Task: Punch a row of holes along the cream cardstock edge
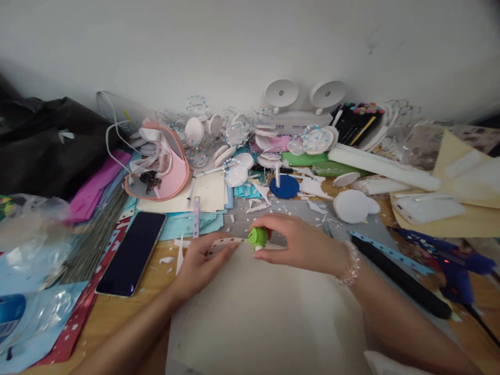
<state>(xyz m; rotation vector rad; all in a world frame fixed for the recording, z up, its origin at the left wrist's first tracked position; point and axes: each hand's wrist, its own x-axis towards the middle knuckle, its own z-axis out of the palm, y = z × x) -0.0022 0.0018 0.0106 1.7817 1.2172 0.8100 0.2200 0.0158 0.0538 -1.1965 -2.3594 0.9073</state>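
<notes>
Items as I log them from my remote feed. Left hand: thumb and fingers closed in a pinch on the far edge of a large cream paper sheet, where small dark star shapes run along the border. Right hand: thumb and fingertips closed around one lime-green paper punch, set at that same edge, just beside the left fingertips; I cannot tell whether its slot bites the paper. Left of the left hand: one smartphone, dark screen. Beyond it: one pink sun visor. Straight beyond the right hand: one dark-blue disc. Right of the right wrist: one black rod, then one blue glue gun, red light lit.
</notes>
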